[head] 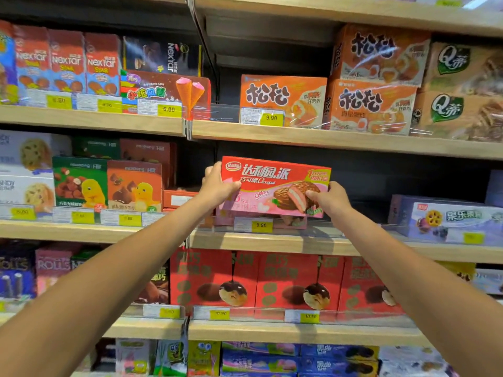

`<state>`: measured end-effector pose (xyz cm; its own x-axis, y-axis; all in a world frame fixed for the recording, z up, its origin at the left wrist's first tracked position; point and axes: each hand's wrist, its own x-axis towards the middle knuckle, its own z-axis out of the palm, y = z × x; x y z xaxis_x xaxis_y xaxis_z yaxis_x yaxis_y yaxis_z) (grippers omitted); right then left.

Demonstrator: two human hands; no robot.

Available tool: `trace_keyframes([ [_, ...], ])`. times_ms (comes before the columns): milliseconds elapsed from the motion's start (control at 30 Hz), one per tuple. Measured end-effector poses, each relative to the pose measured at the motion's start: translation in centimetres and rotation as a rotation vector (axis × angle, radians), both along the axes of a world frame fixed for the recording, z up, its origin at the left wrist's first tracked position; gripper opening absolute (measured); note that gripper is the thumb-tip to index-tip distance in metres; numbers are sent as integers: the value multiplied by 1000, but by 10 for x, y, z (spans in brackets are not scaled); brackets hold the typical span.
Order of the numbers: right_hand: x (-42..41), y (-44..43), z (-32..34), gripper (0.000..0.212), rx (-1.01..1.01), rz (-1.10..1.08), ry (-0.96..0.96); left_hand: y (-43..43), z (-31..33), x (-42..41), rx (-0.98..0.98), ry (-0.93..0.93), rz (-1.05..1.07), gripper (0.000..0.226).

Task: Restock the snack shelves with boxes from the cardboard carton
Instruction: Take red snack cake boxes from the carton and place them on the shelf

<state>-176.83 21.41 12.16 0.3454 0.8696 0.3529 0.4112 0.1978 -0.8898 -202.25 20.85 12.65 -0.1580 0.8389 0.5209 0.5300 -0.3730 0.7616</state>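
Left hand (217, 186) and right hand (330, 201) grip the red box (275, 180) by its ends; I can't see the fingers behind it; the shelf (367, 250) lies open to its right.

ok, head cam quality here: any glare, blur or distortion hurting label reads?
Head view: the wide-angle lens skews the wooden shelf edges; glare streaks cross the film-wrapped orange boxes top right; the red pie box between left hand and right hand is sharp, its print legible; the white cookie boxes at the left edge and the bottom row are soft.
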Motion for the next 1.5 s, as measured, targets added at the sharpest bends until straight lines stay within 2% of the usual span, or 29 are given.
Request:
trace_keyframes([
  [333, -8, 24, -26, 32, -10, 72, 10, 24, -27, -4, 61, 72, 170, 48],
  [467, -13, 30, -32, 33, -120, 70, -145, 29, -43, -9, 40, 95, 226, 44],
  [533, -13, 30, -29, 31, -139, 87, -146, 31, -45, -9, 50, 115, 240, 47],
  [633, -12, 26, -27, 12, -142, 133, -146, 28, -44, -7, 28, 124, 228, 53],
  [800, -15, 18, -29, 5, -100, 152, -150, 13, -48, -1, 18, 155, 180, 70],
  [933, -29, 3, -36, 35, 16, -10, -104, -8, -59, 12, 121, 241, 189, 64],
  [1000, -40, -11, -42, 38, 57, -41, -86, -16, -66, 19, 89, 214, 135, 59],
  [1100, -60, -33, -65, 27, 30, 108, -34, -31, -85, 26, 16, 174, -13, 43],
  [1233, -76, -54, -105, 13, -59, 330, -108, -47, -117, 29, -23, 131, -139, 27],
  [1333, -84, -71, -132, 23, -150, 419, -115, -57, -146, 27, -116, 133, -176, 24],
  [1500, -87, -88, -207, 14, -357, 511, -186, -68, -227, 17, -333, 129, -245, 16],
])
